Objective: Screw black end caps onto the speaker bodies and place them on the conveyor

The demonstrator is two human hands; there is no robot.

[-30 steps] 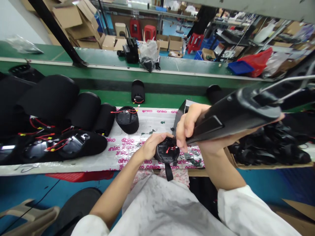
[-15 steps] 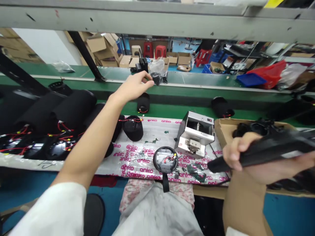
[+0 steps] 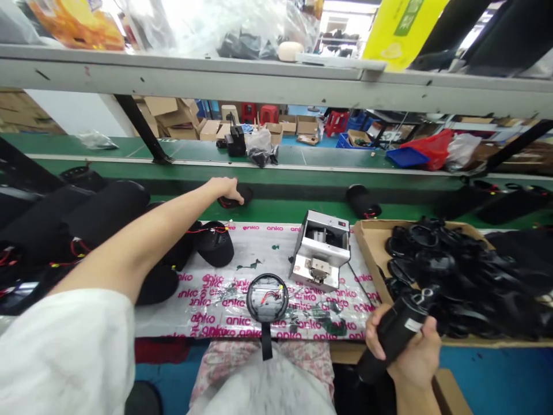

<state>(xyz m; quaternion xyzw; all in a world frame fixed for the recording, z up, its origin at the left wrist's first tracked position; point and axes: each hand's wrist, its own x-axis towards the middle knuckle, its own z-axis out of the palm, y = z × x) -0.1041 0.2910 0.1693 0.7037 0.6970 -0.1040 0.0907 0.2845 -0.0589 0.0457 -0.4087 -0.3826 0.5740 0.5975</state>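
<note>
Black cylindrical speaker [image 3: 235,196] on the green conveyor belt [image 3: 302,210] is flanked by further speaker bodies [image 3: 108,213], a metal fixture [image 3: 322,251] and a round cap [image 3: 266,298] on printed plastic sheeting [image 3: 216,300]. A cardboard box of black parts [image 3: 453,271] sits right, under a grey shelf rail [image 3: 276,80]. The speaker is covered by the outstretched left hand [image 3: 227,189], fingers curled over it; a black handheld tool [image 3: 395,334] is clasped in the right hand [image 3: 408,357].

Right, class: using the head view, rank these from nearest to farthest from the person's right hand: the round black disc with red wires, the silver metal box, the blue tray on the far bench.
1. Round black disc: left of the right hand, at the table's front edge.
2. Silver metal box: farther back, up and left of the hand.
3. Blue tray: far behind, across the green belt.
</note>
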